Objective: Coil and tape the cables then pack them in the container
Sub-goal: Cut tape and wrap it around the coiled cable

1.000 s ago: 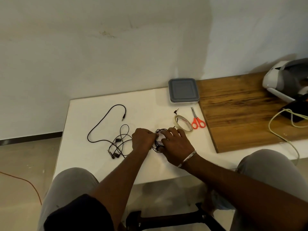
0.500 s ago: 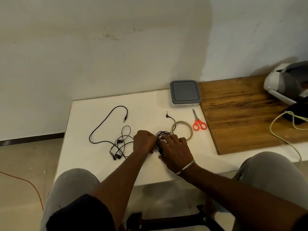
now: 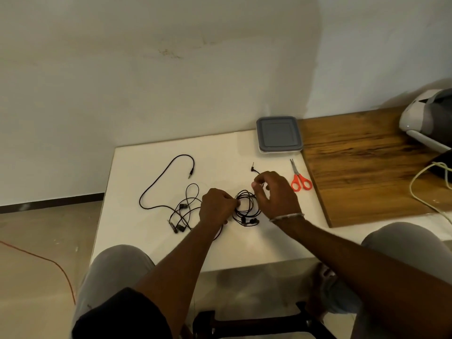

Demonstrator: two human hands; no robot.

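My left hand pinches the coil on the table so its loops cannot spring open. My right hand, fingers curled, pinches the plug end (to wind the last turn, I judge).

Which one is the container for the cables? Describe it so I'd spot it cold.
On the white table, look to the far right corner, by the wall and next to the wooden board. The container sits there, just beyond the scissors. It is the only box: square, flat, with a grey lid.
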